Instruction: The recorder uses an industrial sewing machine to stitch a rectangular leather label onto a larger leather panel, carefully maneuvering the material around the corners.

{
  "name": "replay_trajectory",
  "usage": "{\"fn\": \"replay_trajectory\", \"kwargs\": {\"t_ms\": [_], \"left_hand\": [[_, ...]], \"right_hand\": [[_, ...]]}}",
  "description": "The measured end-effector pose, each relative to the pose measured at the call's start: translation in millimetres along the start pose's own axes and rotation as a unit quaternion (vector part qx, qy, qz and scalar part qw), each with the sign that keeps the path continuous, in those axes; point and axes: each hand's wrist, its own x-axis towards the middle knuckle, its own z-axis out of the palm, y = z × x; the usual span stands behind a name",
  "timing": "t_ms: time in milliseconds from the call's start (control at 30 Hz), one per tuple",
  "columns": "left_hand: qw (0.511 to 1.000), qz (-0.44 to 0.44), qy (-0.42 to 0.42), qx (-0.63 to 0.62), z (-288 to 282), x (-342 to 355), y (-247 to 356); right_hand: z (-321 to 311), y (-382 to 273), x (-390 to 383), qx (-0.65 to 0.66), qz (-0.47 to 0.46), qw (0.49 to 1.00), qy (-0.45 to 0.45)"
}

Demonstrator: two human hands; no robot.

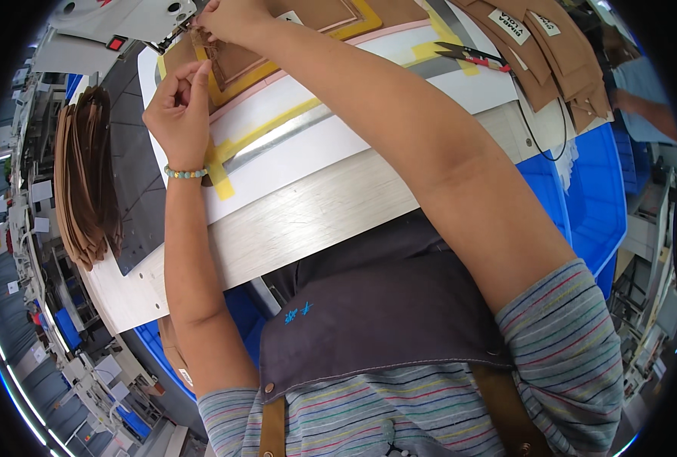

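Note:
My left hand (180,114) is closed, thumb against curled fingers, beside the left edge of a yellow template frame (258,78). Whatever it may pinch is too small to make out. Farther up, my right hand (236,18) has its fingertips pressed together near the needle area of a white sewing machine (118,29); what they hold cannot be made out. Brown material (251,59) lies within the frame, with loose brown threads (210,49) between my two hands. The frame rests on a white board (308,141) marked with yellow tape.
Black-and-red scissors (475,59) lie at the board's right, near a dark cord (533,137). Brown pieces with white labels (555,57) overlap at the far right; a brown stack (87,179) stands left. Blue bins (597,194) sit below the table. Another person's arm (647,113) shows at right.

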Motion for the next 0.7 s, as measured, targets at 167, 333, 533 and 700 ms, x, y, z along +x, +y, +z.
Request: {"fn": "replay_trajectory", "kwargs": {"t_ms": [167,333,533,700], "left_hand": [[1.0,-0.005,0.002,-0.006,-2,-3,-2],[1.0,0.004,-0.011,-0.008,4,1,2],[1.0,0.022,-0.01,0.002,-1,2,-2],[1.0,-0.008,-0.007,-0.009,-3,-2,-5]], "right_hand": [[-6,7,3,-0.083,-0.238,0.966,0.052],[-12,18,22,-0.133,-0.357,0.923,0.056],[-18,15,8,-0.112,-0.38,0.918,-0.028],[-43,-15,-5,-0.209,-0.278,0.936,-0.06]]}}
